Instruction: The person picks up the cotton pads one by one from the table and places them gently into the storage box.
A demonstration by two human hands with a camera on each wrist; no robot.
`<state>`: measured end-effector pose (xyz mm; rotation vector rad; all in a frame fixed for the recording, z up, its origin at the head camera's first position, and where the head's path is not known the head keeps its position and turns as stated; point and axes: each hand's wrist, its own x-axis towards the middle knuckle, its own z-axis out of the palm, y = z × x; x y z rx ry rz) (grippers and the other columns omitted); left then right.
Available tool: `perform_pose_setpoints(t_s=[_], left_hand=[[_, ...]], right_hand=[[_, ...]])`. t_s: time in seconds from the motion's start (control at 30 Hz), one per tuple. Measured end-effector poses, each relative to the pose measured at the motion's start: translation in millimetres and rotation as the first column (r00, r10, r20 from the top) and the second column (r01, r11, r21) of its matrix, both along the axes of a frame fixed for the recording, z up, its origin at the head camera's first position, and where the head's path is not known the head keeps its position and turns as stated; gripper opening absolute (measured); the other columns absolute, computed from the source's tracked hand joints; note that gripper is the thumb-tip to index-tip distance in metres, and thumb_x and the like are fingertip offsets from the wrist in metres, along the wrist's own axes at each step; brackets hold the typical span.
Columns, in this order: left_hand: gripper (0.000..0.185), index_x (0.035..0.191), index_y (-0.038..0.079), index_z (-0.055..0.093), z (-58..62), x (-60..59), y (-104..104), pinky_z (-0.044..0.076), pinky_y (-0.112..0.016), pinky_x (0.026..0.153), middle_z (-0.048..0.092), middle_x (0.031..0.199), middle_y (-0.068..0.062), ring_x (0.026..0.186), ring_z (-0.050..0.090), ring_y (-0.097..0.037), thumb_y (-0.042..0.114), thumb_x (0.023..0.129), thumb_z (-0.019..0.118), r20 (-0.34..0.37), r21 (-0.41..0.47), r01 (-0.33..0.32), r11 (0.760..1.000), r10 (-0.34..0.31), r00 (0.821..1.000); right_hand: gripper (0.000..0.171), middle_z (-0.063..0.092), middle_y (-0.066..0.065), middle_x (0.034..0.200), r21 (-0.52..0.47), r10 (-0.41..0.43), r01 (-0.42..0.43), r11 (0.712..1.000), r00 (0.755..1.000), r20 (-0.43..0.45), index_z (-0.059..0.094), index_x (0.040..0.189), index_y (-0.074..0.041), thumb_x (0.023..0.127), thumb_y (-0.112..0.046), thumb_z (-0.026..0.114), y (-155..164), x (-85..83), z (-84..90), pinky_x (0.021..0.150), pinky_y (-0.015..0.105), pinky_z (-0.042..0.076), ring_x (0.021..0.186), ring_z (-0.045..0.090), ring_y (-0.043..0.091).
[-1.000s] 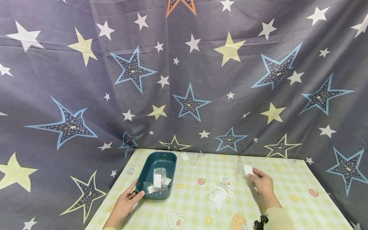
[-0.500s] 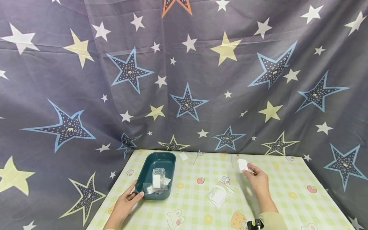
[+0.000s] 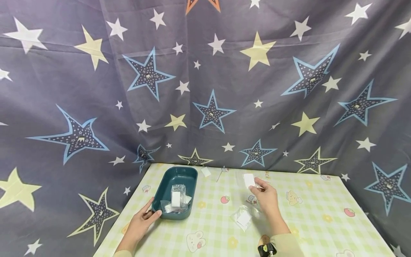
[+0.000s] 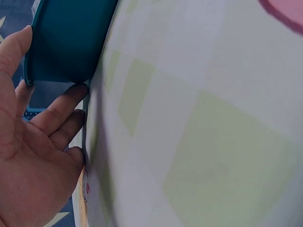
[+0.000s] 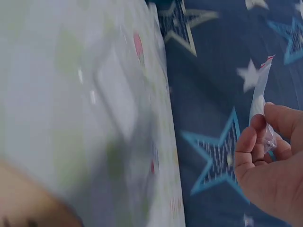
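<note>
My right hand [image 3: 264, 196] pinches a small clear bag with a white square piece [image 3: 249, 180] and holds it above the middle of the table; the right wrist view shows the bag's edge [image 5: 259, 101] between thumb and fingers. My left hand [image 3: 143, 221] rests against the near left corner of a teal tray [image 3: 163, 186], thumb on its rim [image 4: 29, 71], fingers by its wall. Several clear bags with white pieces [image 3: 177, 201] lie in the tray. One more clear bag [image 3: 244, 217] lies flat on the table, just left of my right wrist.
The table [image 3: 321, 217] has a green checked cloth with cartoon prints. A small white piece [image 3: 205, 172] lies near the back edge, right of the tray. A star-patterned curtain [image 3: 205, 82] hangs close behind and on both sides.
My right hand has carried the pinched bag to the left, from the table's right part toward the middle. The left hand stays at the tray's corner.
</note>
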<state>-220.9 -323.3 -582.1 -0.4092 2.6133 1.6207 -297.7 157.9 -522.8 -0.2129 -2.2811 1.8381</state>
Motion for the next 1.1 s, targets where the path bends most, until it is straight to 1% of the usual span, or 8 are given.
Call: perform_pose_setpoints(t_s=[0.13,0.3,0.4,0.5,0.6,0.73,0.93,1.1], left_hand=[[0.088,0.17,0.034,0.031,-0.6,-0.8,0,0.055,-0.054,0.112,0.047,0.157,-0.036,0.149,0.048,-0.047,0.055,0.097,0.076,-0.009,-0.003,0.003,1.0,-0.003,1.0],[0.088,0.17,0.033,0.032,-1.4,0.0,0,0.054,-0.054,0.113,0.048,0.156,-0.036,0.149,0.049,-0.046,0.053,0.097,0.076,-0.019,0.007,-0.002,1.0,0.002,1.0],[0.088,0.17,0.032,0.032,-0.9,0.5,0,0.054,-0.054,0.113,0.048,0.156,-0.036,0.149,0.049,-0.046,0.053,0.098,0.076,-0.02,0.012,-0.007,1.0,0.007,1.0],[0.088,0.171,0.032,0.031,-0.1,1.4,0,0.053,-0.054,0.114,0.048,0.157,-0.036,0.149,0.048,-0.046,0.053,0.098,0.076,-0.017,0.02,-0.008,1.0,0.008,1.0],[0.088,0.17,0.032,0.031,0.3,2.4,0,0.053,-0.055,0.114,0.046,0.159,-0.036,0.15,0.047,-0.047,0.054,0.097,0.076,-0.01,0.032,-0.01,0.999,0.011,1.0],[0.089,0.17,0.034,0.031,0.0,2.7,0,0.052,-0.056,0.115,0.043,0.161,-0.035,0.151,0.046,-0.047,0.055,0.097,0.076,0.0,0.038,-0.015,0.999,0.015,1.0],[0.088,0.17,0.035,0.033,0.0,1.6,-1,0.054,-0.055,0.114,0.047,0.158,-0.035,0.149,0.049,-0.046,0.056,0.096,0.077,-0.013,0.015,-0.014,1.0,0.014,1.0],[0.086,0.169,0.034,0.035,0.4,1.0,0,0.055,-0.054,0.112,0.049,0.156,-0.036,0.148,0.049,-0.048,0.053,0.097,0.077,-0.024,0.024,-0.007,1.0,0.008,1.0]], right_hand=[[0.047,0.078,0.015,0.11,0.036,0.074,-0.073,0.997,0.997,-0.008,0.071,0.138,-0.003,0.093,-0.011,0.082,-34,-0.6,0.5,0.064,0.017,0.053,0.084,0.062,0.005],[0.045,0.079,0.017,0.11,0.09,0.21,-0.205,0.975,0.977,-0.044,0.072,0.136,-0.001,0.093,-0.01,0.082,-75,2.4,3.4,0.062,0.019,0.054,0.08,0.066,0.011],[0.045,0.079,0.019,0.114,0.137,0.298,-0.288,0.948,0.953,-0.059,0.072,0.136,-0.001,0.093,-0.009,0.082,-98,2.1,4.1,0.063,0.021,0.057,0.078,0.068,0.012],[0.044,0.079,0.02,0.119,0.201,0.382,-0.363,0.91,0.922,-0.062,0.073,0.135,-0.002,0.092,-0.009,0.081,-119,0.7,3.6,0.066,0.02,0.058,0.079,0.07,0.011],[0.044,0.078,0.018,0.126,0.291,0.444,-0.407,0.866,0.893,-0.075,0.074,0.133,-0.001,0.091,-0.009,0.082,-136,-1.2,4.2,0.065,0.02,0.057,0.082,0.07,0.009],[0.044,0.078,0.02,0.125,0.364,0.48,-0.425,0.829,0.874,-0.07,0.074,0.131,0.002,0.089,-0.005,0.082,-155,-5.3,5.9,0.062,0.019,0.056,0.08,0.072,0.013],[0.045,0.078,0.022,0.124,0.449,0.493,-0.424,0.786,0.869,-0.041,0.073,0.132,0.005,0.089,-0.003,0.081,-179,-10.2,10.3,0.064,0.021,0.058,0.082,0.076,0.02],[0.048,0.075,0.023,0.13,0.472,0.527,-0.456,0.754,0.85,-0.021,0.069,0.138,0.005,0.093,-0.007,0.08,-199,-8.7,17.4,0.067,0.021,0.058,0.086,0.074,0.018]])
